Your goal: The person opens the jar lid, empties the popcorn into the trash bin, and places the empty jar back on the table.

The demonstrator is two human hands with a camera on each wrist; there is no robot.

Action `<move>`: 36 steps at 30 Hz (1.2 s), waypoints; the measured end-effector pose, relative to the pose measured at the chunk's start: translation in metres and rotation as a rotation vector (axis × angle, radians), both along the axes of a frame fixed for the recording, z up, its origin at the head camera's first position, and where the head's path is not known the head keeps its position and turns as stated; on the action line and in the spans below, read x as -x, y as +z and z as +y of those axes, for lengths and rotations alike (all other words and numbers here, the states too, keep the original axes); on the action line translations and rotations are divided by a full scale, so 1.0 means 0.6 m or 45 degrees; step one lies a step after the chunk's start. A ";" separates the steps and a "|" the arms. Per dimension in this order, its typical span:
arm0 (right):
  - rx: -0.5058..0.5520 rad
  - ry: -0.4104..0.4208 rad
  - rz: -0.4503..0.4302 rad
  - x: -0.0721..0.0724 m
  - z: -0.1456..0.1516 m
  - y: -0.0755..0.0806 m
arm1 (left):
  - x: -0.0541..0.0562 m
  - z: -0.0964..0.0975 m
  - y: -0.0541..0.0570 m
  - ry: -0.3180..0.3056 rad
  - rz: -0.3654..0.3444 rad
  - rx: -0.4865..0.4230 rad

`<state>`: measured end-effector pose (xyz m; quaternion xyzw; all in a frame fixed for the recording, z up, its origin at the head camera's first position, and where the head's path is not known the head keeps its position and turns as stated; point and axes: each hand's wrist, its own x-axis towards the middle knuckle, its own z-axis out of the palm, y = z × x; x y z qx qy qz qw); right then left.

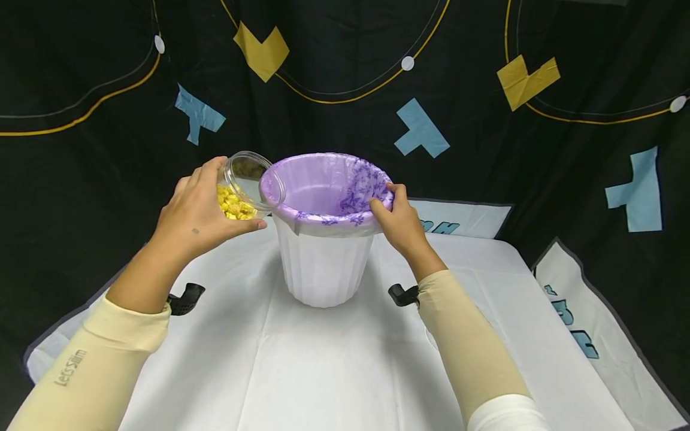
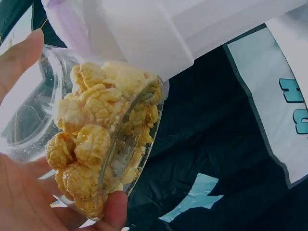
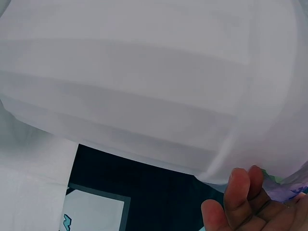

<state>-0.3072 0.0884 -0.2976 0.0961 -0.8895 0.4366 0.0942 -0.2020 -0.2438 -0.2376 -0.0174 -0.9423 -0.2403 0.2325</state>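
White ribbed plastic bin (image 1: pixel 326 269), purple floral liner (image 1: pixel 309 185), on bench (image 1: pixel 323 371); right hand (image 1: pixel 404 221) clamped on right rim. Clear plastic jar (image 1: pixel 249 170) of yellow popcorn (image 1: pixel 233 203), tilted at left rim, left hand (image 1: pixel 194 212) gripping it.

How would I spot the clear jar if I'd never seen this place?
On the white table stands a white bin with a purple liner. At its upper left, the left hand holds the jar, tilted. Unlike the bin, it's see-through, with yellow popcorn inside.

blue tape (image 1: pixel 422 130) on black cloth (image 1: pixel 334 126)
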 end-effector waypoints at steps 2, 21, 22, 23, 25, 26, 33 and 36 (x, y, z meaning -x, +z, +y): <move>-0.004 -0.002 0.008 0.001 0.000 0.000 | 0.002 0.002 0.005 0.002 -0.005 0.020; -0.006 -0.016 0.006 0.000 0.003 0.001 | 0.027 0.028 0.067 -0.068 -0.080 0.379; -0.006 -0.014 0.007 0.000 0.003 0.000 | 0.029 0.028 0.069 -0.069 -0.083 0.395; -0.007 -0.013 0.007 0.001 0.003 0.000 | 0.031 0.029 0.072 -0.071 -0.085 0.406; -0.014 -0.013 0.009 0.001 0.002 0.000 | 0.034 0.031 0.076 -0.074 -0.097 0.425; -0.015 -0.011 0.009 0.001 0.001 0.000 | 0.035 0.032 0.078 -0.076 -0.103 0.436; 0.005 -0.015 -0.002 0.001 -0.001 -0.002 | 0.039 0.041 0.088 -0.097 -0.130 0.536; 0.013 -0.020 0.000 0.002 -0.001 -0.002 | 0.042 0.045 0.092 -0.113 -0.127 0.586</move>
